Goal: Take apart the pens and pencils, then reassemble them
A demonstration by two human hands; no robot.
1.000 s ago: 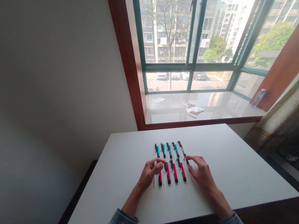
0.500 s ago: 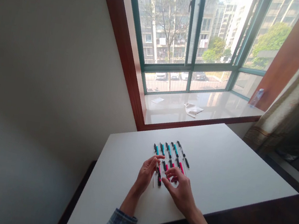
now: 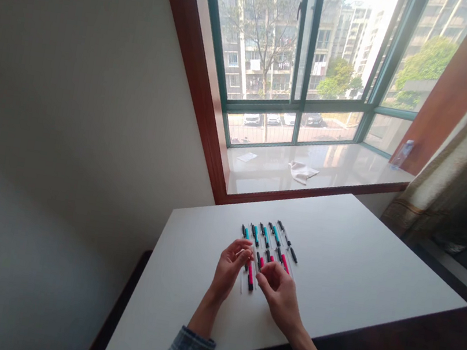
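Observation:
Over the front row of pen parts, my left hand [image 3: 228, 269] has its thumb and fingers curled together; whatever is between them is too small to name. Just to its right, my right hand [image 3: 282, 296] is pinched, thumb against fingertips, and its contents are hidden too. Below and between the hands lies a pink-and-black pen part [image 3: 250, 278]. Several more pink-and-black pen parts [image 3: 285, 262] are partly covered by my right hand. Behind them runs a row of teal-and-black pen parts [image 3: 265, 235], with thin clear pieces alongside.
The pen parts lie on a white table [image 3: 360, 264]. Dark pieces [image 3: 293, 255] end the row on the right. Behind the table, a windowsill [image 3: 345, 162] carries a crumpled white cloth [image 3: 303, 172] and a clear bottle [image 3: 402, 154]. A wall [image 3: 92, 119] stands on the left.
My right hand's thumb and fingers have come together from a wider gap. The small dark piece seen at my left fingertips is no longer clearly visible there. The view has shifted slightly.

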